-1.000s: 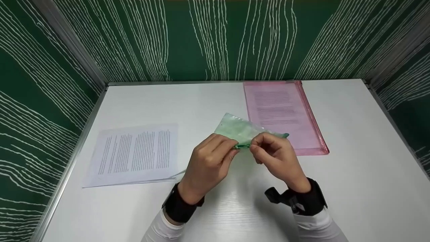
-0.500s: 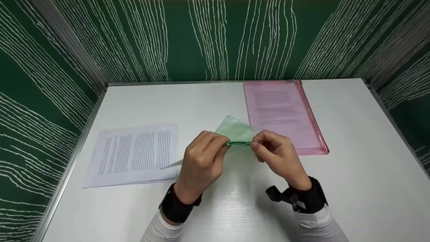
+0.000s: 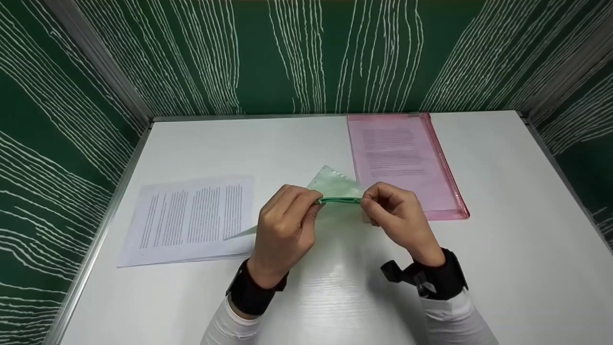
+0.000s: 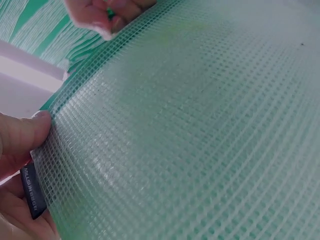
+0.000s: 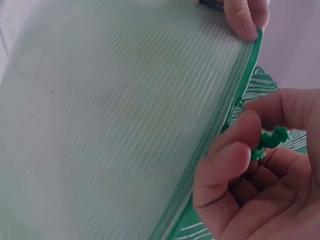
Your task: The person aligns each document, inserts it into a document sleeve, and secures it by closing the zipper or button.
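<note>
Between my hands is a translucent green mesh zip bag [image 3: 334, 179], its zip edge [image 3: 341, 200] turned up toward the head camera. My left hand [image 3: 287, 223] pinches that edge at one side, thumb on top, beside a small black label [image 4: 33, 192]. At the other side, the fingers of my right hand [image 3: 400, 218] curl round a knotted green pull cord [image 5: 275, 136] close to the zip. In both wrist views the ribbed face of the bag [image 5: 125, 100] fills much of the picture. A corner of the bag overlaps the printed sheets on the left.
Printed paper sheets [image 3: 191, 215] lie in a stack at the left of the white table [image 3: 230, 148]. A pink zip bag [image 3: 390, 191] with a printed page inside rests at the back right. Green walls with white lines [image 3: 258, 52] stand around the table.
The hands have drawn apart along the zip, baring a longer stretch of the green edge. My left hand has shifted left, while the right has risen slightly.
</note>
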The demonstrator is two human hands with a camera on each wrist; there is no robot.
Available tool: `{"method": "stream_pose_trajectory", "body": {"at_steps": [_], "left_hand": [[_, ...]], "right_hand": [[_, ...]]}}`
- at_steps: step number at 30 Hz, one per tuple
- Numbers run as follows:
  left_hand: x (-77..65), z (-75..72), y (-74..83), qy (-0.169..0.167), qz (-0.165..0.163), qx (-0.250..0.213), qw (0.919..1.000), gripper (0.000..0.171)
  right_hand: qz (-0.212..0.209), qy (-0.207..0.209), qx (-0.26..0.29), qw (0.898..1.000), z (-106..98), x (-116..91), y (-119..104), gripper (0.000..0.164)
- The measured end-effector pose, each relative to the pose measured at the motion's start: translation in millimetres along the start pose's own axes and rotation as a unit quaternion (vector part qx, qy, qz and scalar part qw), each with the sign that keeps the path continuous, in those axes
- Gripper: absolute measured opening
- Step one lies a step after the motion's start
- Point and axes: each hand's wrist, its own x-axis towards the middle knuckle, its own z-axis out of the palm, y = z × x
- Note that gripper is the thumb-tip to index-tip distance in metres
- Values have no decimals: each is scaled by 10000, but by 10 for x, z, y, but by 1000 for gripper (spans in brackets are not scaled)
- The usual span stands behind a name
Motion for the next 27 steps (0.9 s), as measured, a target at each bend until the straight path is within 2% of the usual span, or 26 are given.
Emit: {"method": "stream_pose_trajectory", "body": {"at_steps": [4,8,14,16,19,23,27], "left_hand": [[0,3,-14,180,38,41,9998,13],[0,-1,-21,196,-1,51,9998,3],[13,-24,-20,205,-72,93,9997,8],[16,-33,-23,240,-40,119,9996,10],[17,-46,-34,405,-4,203,9990,3],[15,-58,-46,611,-29,303,9977,14],[16,-69,-47,537,-139,316,9980,13]], "right_hand": [[129,30,-20,9999,-20,15,28,15],[100,-33,37,9999,-15,14,31,14],[108,-58,23,9999,-2,12,13,15],[189,-72,-37,9998,-4,18,20,14],[405,14,-104,9991,-11,44,55,14],[662,176,-239,9974,-25,68,99,15],[668,224,-336,9969,-35,63,114,16]]}}
